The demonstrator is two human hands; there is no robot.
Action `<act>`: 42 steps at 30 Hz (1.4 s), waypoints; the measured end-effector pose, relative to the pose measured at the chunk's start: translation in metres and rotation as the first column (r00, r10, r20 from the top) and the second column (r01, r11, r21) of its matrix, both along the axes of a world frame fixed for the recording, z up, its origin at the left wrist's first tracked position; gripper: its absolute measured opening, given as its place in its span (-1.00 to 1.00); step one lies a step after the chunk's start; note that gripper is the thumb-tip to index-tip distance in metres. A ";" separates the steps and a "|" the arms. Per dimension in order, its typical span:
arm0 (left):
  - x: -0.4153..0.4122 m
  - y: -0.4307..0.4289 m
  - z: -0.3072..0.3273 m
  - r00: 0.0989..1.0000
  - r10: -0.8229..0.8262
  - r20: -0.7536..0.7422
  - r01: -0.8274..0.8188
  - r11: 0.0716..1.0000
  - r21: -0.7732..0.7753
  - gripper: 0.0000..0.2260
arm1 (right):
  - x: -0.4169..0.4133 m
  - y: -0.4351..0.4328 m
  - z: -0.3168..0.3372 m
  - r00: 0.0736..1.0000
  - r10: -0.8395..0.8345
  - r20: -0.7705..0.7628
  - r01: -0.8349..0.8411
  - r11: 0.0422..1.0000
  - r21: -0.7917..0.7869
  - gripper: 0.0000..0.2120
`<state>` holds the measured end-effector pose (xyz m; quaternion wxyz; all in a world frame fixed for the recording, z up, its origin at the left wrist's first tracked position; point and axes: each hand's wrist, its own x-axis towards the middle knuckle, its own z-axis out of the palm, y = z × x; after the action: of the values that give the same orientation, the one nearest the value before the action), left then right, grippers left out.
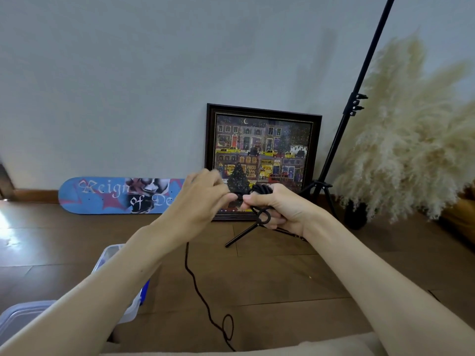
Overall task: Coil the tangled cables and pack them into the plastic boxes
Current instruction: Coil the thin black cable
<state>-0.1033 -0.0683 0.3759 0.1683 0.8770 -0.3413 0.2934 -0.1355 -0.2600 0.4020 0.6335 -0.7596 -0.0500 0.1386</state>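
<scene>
Two hands meet in the air above the floor [282,278], the left hand [203,194] just left of the right hand [277,209]. Both grip one cable [198,291]: its coiled part sits in the right hand, and its loose length drops between the forearms to the floor's near edge. A plastic box [128,312] sits near left under the left forearm, a second plastic box [20,317] at the near-left corner. Along the far wall, left to right: skateboard deck [102,195], framed picture [262,150], stand [359,98], plant [411,137].

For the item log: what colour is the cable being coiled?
Black, seen best in the head view: the cable bunched in the right hand.
</scene>
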 end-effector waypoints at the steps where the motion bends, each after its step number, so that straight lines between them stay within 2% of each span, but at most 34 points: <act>1: -0.005 -0.003 0.003 0.999 -0.013 -0.046 0.012 1.000 -0.026 -0.58 | 0.002 -0.001 -0.001 1.000 0.012 0.002 -0.012 0.999 -0.033 -0.82; 3: -0.017 -0.011 0.008 0.986 0.004 -0.166 -0.014 0.998 -0.059 -0.66 | 0.003 -0.002 -0.003 0.997 0.076 0.012 -0.074 0.989 -0.128 -0.82; 6: -0.023 -0.016 0.006 0.950 0.126 -0.287 -0.128 0.992 0.010 -0.74 | 0.000 0.004 -0.006 0.973 0.225 0.045 -0.206 0.944 -0.259 -0.83; 8: -0.020 -0.015 0.006 0.901 0.079 -0.426 -0.097 0.995 -0.019 -0.72 | -0.002 0.006 -0.007 0.960 0.270 0.076 -0.243 0.935 -0.257 -0.84; 11: -0.019 -0.012 0.011 0.731 -0.108 -0.673 0.002 0.988 -0.156 -0.68 | -0.002 0.002 -0.009 0.959 0.259 0.118 -0.238 0.957 -0.164 -0.85; 14: -0.022 -0.007 0.009 0.488 -0.231 -0.842 0.025 0.968 -0.251 -0.68 | 0.001 0.001 -0.010 0.975 0.180 0.129 -0.165 0.979 -0.115 -0.86; 16: -0.022 -0.003 0.005 0.360 -0.305 -0.882 0.042 0.949 -0.311 -0.74 | 0.002 0.001 -0.011 0.986 0.097 0.135 -0.087 0.993 -0.083 -0.86; 19: -0.026 -0.003 0.007 0.300 -0.400 -0.866 0.089 0.916 -0.392 -0.85 | 0.005 0.002 -0.014 0.985 -0.037 0.169 0.045 0.998 -0.048 -0.80; 21: -0.031 -0.006 0.010 0.304 -0.448 -0.841 0.150 0.894 -0.422 -0.86 | 0.010 0.002 -0.017 0.964 -0.169 0.206 0.173 0.985 -0.004 -0.77; 23: -0.035 -0.012 0.009 0.315 -0.513 -0.799 0.115 0.856 -0.504 -0.91 | 0.015 0.000 -0.022 0.930 -0.264 0.256 0.277 0.961 -0.016 -0.76; 24: -0.036 -0.014 0.010 0.326 -0.544 -0.773 0.051 0.827 -0.560 -0.96 | 0.017 -0.001 -0.023 0.917 -0.285 0.278 0.306 0.951 -0.035 -0.75; 26: -0.029 -0.015 0.010 0.357 -0.595 -0.720 -0.126 0.734 -0.668 -0.79 | 0.018 -0.007 -0.024 0.920 -0.268 0.286 0.302 0.950 -0.080 -0.75; 28: -0.018 -0.009 0.015 0.383 -0.627 -0.678 -0.379 0.563 -0.735 -0.72 | 0.015 -0.010 -0.022 0.953 -0.170 0.250 0.210 0.968 -0.140 -0.75; 29: -0.011 -0.002 0.017 0.429 -0.572 -0.700 -0.452 0.535 -0.714 -0.70 | 0.012 -0.009 -0.020 0.974 -0.095 0.204 0.129 0.978 -0.164 -0.76; 30: -0.005 0.006 0.017 0.506 -0.422 -0.752 -0.469 0.597 -0.651 -0.68 | 0.009 -0.006 -0.018 0.988 -0.002 0.153 0.032 0.981 -0.189 -0.77; 31: 0.001 0.012 0.014 0.611 -0.194 -0.767 -0.440 0.723 -0.533 -0.67 | 0.005 -0.001 -0.014 0.990 0.094 0.103 -0.069 0.973 -0.219 -0.77; 32: 0.003 0.015 0.011 0.728 0.031 -0.685 -0.397 0.833 -0.384 -0.67 | 0.002 0.005 -0.012 0.983 0.170 0.065 -0.149 0.959 -0.242 -0.76; 33: 0.005 0.014 0.007 0.823 0.171 -0.541 -0.359 0.895 -0.263 -0.69 | -0.002 0.011 -0.010 0.978 0.206 0.036 -0.191 0.952 -0.240 -0.74; 34: 0.004 0.011 0.003 0.868 0.233 -0.439 -0.341 0.922 -0.184 -0.72 | -0.004 0.016 -0.010 0.978 0.207 0.020 -0.199 0.958 -0.207 -0.71; 37: 0.000 -0.004 -0.013 0.911 0.276 -0.308 -0.293 0.956 -0.009 -0.80 | -0.006 0.027 -0.015 0.997 0.073 0.015 -0.072 0.997 -0.014 -0.61; 39: 0.001 -0.012 -0.027 0.933 0.202 -0.297 -0.198 0.979 0.046 -0.79 | -0.003 0.030 -0.020 0.993 -0.112 0.022 0.110 0.989 0.094 -0.57; 41: -0.003 -0.023 -0.036 0.930 0.066 -0.360 -0.076 0.997 -0.014 -0.70 | 0.002 0.030 -0.025 0.952 -0.305 -0.016 0.303 0.938 0.167 -0.55; 42: -0.007 -0.030 -0.037 0.892 -0.027 -0.450 -0.035 0.991 -0.130 -0.66 | 0.005 0.029 -0.027 0.927 -0.374 -0.037 0.374 0.909 0.181 -0.55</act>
<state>-0.1105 -0.0986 0.3389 0.3011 0.9084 -0.2706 0.1048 -0.1306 -0.2313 0.3747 0.7162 -0.6927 0.0842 0.0101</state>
